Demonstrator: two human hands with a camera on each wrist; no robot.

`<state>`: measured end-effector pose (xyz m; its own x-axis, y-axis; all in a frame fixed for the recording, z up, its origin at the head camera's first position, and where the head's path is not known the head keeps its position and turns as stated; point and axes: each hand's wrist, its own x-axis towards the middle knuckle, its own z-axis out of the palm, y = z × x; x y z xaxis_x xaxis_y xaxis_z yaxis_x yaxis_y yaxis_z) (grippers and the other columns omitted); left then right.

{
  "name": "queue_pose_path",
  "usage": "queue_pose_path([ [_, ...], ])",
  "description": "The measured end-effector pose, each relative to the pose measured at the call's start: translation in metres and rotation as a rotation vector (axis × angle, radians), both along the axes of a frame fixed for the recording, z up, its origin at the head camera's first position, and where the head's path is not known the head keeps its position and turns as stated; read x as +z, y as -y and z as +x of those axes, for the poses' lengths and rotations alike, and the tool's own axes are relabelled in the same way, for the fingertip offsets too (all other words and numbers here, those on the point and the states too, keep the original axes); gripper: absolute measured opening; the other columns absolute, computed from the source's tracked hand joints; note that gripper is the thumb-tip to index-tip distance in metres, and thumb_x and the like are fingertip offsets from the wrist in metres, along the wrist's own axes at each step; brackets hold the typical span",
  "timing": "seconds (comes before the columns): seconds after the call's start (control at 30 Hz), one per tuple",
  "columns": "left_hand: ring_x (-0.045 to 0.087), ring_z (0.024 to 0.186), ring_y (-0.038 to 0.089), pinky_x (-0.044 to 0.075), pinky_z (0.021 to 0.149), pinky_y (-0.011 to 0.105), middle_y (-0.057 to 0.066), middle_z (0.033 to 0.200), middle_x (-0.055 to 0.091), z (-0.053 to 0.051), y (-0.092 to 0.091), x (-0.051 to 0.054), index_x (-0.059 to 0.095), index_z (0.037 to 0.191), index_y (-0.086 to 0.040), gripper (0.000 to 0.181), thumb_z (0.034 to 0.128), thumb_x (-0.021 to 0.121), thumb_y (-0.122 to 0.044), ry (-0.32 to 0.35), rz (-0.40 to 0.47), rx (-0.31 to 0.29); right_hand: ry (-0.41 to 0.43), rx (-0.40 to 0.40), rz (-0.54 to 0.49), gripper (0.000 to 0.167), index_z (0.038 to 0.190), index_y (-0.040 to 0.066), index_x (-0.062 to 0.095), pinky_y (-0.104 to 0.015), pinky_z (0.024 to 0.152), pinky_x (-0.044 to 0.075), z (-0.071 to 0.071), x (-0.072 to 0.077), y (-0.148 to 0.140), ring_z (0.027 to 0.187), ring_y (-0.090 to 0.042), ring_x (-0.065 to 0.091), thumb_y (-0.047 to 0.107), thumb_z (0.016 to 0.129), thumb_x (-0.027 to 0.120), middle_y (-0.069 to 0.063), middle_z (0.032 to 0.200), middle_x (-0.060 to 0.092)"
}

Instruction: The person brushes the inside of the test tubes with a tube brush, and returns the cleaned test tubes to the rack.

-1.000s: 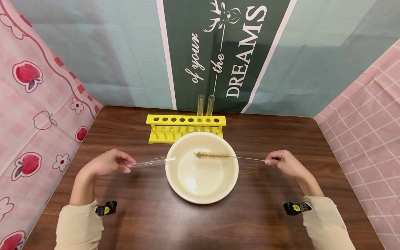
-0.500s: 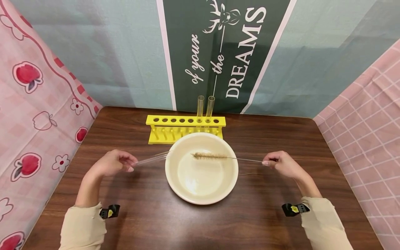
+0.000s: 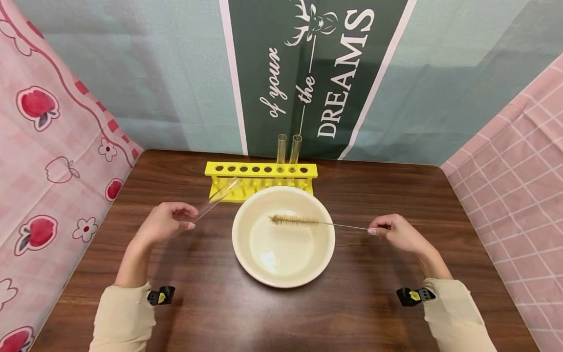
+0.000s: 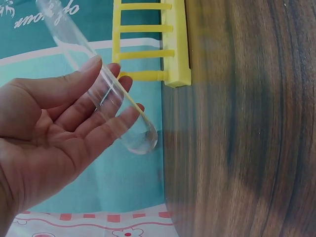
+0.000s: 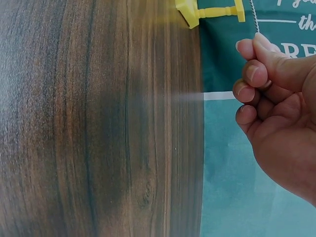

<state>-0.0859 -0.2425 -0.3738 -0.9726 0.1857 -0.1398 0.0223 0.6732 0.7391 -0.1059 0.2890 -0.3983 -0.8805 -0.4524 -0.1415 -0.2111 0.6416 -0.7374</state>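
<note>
In the head view the left hand (image 3: pixel 163 224) holds a clear test tube (image 3: pixel 218 196) near its lower end, the tube slanting up to the right with its far end in front of the yellow rack (image 3: pixel 214 169). The left wrist view shows the thumb and fingers of the left hand (image 4: pixel 59 118) round the tube (image 4: pixel 111 94), its rounded end at lower right. With thumb and index finger the right hand (image 3: pixel 401 233) pinches the wire handle of a bristle brush (image 3: pixel 296 220), whose bristles are over the cream bowl (image 3: pixel 327 244). The right wrist view shows the right hand (image 5: pixel 276 94) pinching the twisted wire (image 5: pixel 254 17).
Two clear tubes (image 3: pixel 281 151) stand upright in the rack's right part, behind the bowl. The dark wooden table (image 3: pixel 281 322) meets a blue-green cloth (image 3: pixel 184 98) at the back. Pink patterned cloths hang at the left (image 3: pixel 57 146) and right (image 3: pixel 519 195).
The left hand has moved slightly right, and its tube has swung from nearly level by the bowl's rim to a steeper slant toward the rack. The right hand and brush have shifted slightly left.
</note>
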Motion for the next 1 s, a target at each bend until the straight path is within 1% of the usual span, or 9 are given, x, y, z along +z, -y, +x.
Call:
queue_pose_path([
  [0.17,0.059,0.080,0.022,0.044,0.062,0.025,0.013,0.088,0.064,-0.003,-0.003,0.000,0.063,0.096,0.002,0.022,0.0757,0.070,0.001,-0.043,0.005,0.014,-0.002,0.017,-0.002,0.010,0.082,0.001,0.065,-0.027,0.049,0.038,-0.001,-0.001,-0.001,0.056,-0.018,0.046,0.004,0.088,0.057,-0.008,0.067,0.055],
  [0.27,0.058,0.081,0.023,0.044,0.063,0.026,0.013,0.089,0.063,-0.006,-0.005,0.001,0.061,0.097,0.002,0.023,0.0766,0.070,0.000,-0.050,0.011,0.016,-0.006,0.027,-0.005,0.010,0.081,0.001,0.065,-0.027,0.048,0.037,-0.002,-0.001,-0.002,0.054,-0.019,0.045,0.004,0.088,0.057,-0.005,0.065,0.054],
  [0.37,0.057,0.082,0.024,0.044,0.064,0.028,0.015,0.091,0.061,-0.008,-0.008,0.001,0.059,0.099,0.002,0.023,0.0777,0.068,0.000,-0.054,0.017,0.028,-0.003,0.027,-0.007,0.010,0.081,0.001,0.064,-0.027,0.047,0.037,-0.002,0.000,-0.001,0.053,-0.017,0.044,0.003,0.088,0.057,0.000,0.064,0.051],
  [0.43,0.057,0.083,0.025,0.045,0.065,0.028,0.017,0.092,0.061,-0.009,-0.010,0.001,0.058,0.099,0.003,0.024,0.0781,0.068,-0.001,-0.059,0.031,0.052,-0.001,0.025,-0.004,0.010,0.080,0.002,0.064,-0.026,0.047,0.037,-0.003,-0.001,-0.001,0.052,-0.013,0.042,0.002,0.087,0.057,0.001,0.063,0.050],
  [0.53,0.057,0.081,0.024,0.045,0.063,0.026,0.018,0.092,0.061,-0.011,-0.013,0.002,0.059,0.099,0.003,0.024,0.0778,0.069,-0.002,-0.065,0.051,0.106,0.003,0.025,-0.002,0.011,0.080,0.002,0.064,-0.026,0.046,0.036,-0.004,-0.002,0.000,0.051,-0.009,0.039,0.001,0.088,0.056,0.001,0.062,0.049],
  [0.6,0.057,0.080,0.023,0.044,0.062,0.024,0.018,0.091,0.062,-0.012,-0.015,0.002,0.059,0.098,0.004,0.025,0.0771,0.070,-0.003,-0.068,0.071,0.141,0.007,0.028,-0.004,0.012,0.080,0.003,0.064,-0.026,0.046,0.036,-0.004,-0.002,0.000,0.051,-0.008,0.039,0.000,0.088,0.055,0.001,0.062,0.048],
  [0.67,0.057,0.078,0.020,0.044,0.061,0.022,0.019,0.091,0.062,-0.014,-0.017,0.001,0.060,0.098,0.005,0.025,0.0767,0.071,-0.003,-0.069,0.084,0.164,0.014,0.029,-0.006,0.012,0.080,0.003,0.064,-0.027,0.046,0.036,-0.004,-0.002,0.001,0.051,-0.008,0.038,0.000,0.088,0.055,0.001,0.062,0.048],
  [0.87,0.058,0.076,0.013,0.045,0.060,0.019,0.020,0.092,0.063,-0.017,-0.021,-0.004,0.060,0.097,0.006,0.024,0.0767,0.070,-0.001,-0.085,0.106,0.201,0.016,0.043,-0.029,0.011,0.079,0.002,0.063,-0.027,0.046,0.035,-0.002,0.002,0.004,0.051,-0.007,0.038,0.003,0.088,0.057,0.002,0.061,0.046],
  [1.0,0.058,0.076,0.012,0.045,0.060,0.018,0.021,0.093,0.063,-0.018,-0.022,-0.005,0.059,0.098,0.006,0.023,0.0777,0.069,0.000,-0.094,0.116,0.216,0.007,0.040,-0.034,0.012,0.077,0.002,0.063,-0.027,0.045,0.036,-0.001,0.000,0.004,0.050,-0.007,0.038,0.003,0.087,0.057,0.001,0.060,0.047],
])
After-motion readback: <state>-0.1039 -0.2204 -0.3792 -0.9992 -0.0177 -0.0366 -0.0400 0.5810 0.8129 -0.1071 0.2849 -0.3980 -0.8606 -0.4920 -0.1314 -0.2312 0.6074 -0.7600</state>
